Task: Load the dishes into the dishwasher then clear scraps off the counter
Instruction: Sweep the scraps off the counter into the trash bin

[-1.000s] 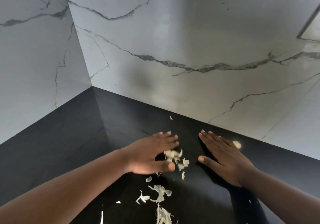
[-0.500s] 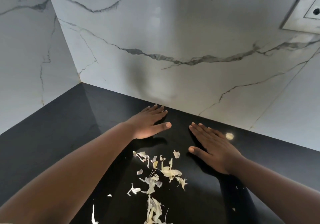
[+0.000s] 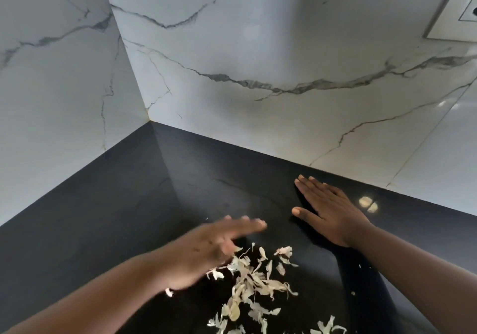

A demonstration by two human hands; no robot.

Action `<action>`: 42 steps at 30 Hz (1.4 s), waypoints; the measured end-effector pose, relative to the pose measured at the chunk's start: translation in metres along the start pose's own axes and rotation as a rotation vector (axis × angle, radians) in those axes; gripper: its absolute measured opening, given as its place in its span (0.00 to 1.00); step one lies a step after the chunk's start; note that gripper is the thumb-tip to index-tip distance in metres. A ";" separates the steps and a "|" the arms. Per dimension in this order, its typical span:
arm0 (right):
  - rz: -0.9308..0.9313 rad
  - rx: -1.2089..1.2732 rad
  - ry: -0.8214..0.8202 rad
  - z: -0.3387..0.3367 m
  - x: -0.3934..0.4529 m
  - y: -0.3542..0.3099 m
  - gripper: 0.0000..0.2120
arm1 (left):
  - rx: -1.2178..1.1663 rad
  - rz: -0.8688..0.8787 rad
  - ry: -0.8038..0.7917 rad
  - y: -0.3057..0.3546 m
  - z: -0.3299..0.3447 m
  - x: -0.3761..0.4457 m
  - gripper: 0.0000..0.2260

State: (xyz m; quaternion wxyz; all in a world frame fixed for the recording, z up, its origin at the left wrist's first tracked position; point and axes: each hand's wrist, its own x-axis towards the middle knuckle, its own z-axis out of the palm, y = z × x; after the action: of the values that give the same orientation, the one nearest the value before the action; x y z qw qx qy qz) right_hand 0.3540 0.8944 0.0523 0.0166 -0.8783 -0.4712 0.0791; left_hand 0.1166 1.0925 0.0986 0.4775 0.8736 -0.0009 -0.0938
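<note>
We see pale, thin, dry scraps (image 3: 254,282) lying in a loose pile on the shiny black counter (image 3: 108,204). Our blurry left hand (image 3: 206,251) touches the pile, fingers straight and together. Our right hand (image 3: 333,212) lies flat nearby, fingers straight, thumb out.

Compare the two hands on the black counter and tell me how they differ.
The left hand is motion-blurred at the pale scraps; the right hand is sharp, with no scraps near it. The right hand lies flat on the counter; whether the left hand touches it is unclear. Both have straight fingers and hold nothing.
</note>
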 end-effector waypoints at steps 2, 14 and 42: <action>-0.010 -0.004 0.012 0.001 0.000 0.001 0.42 | 0.051 -0.078 0.180 -0.021 -0.021 -0.019 0.43; -0.013 -0.013 0.016 0.004 0.003 0.002 0.45 | 0.820 -0.291 0.201 -0.060 0.006 -0.041 0.49; -0.014 -0.003 0.030 0.005 0.002 0.002 0.38 | 0.686 -0.010 0.000 -0.005 0.061 0.027 0.53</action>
State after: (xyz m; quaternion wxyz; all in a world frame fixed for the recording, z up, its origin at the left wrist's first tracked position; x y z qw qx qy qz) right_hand 0.3560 0.8941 0.0466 0.0232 -0.8760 -0.4773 0.0650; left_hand 0.1322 1.0416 0.0576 0.1554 0.9833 -0.0282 -0.0901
